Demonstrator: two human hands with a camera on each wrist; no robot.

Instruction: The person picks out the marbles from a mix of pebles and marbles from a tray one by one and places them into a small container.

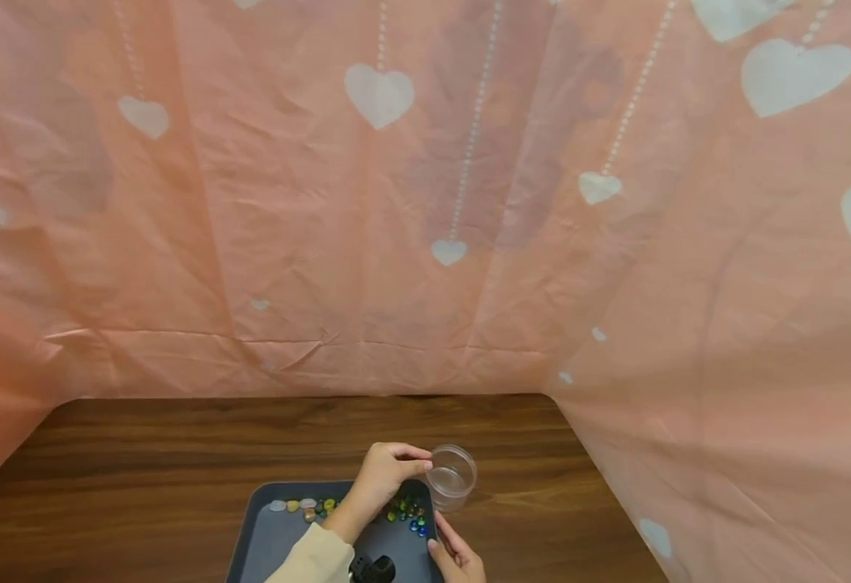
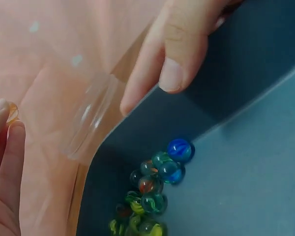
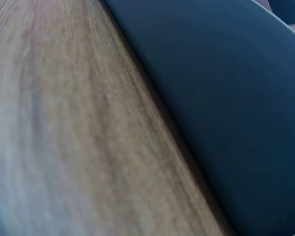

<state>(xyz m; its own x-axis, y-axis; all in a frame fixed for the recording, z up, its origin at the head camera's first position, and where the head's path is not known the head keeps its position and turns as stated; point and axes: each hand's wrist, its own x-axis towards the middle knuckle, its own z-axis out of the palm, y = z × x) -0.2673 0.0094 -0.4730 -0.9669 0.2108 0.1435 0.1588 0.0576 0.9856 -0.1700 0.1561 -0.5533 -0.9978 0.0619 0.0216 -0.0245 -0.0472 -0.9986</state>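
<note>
My left hand (image 1: 389, 474) reaches over the far right corner of the grey tray (image 1: 338, 488). Between its thumb and fingers it pinches a small amber glass marble (image 2: 13, 113), seen at the left edge of the left wrist view. Those fingertips are right at the rim of a clear round plastic container (image 1: 451, 483), which stands just beyond the tray's corner. My right hand (image 1: 460, 557) grips the tray's right wall, thumb over the rim on the inner side and fingers outside. Several blue and green marbles (image 2: 157, 177) lie inside the tray along that corner.
More glass pieces, white and yellow, (image 1: 294, 506) lie along the tray's far wall. Wooden tabletop (image 1: 177, 453) surrounds the tray. A pink curtain with white hearts (image 1: 323, 243) rises behind and at the sides. In the right wrist view, the tray's outer wall (image 3: 211, 98) borders the wood.
</note>
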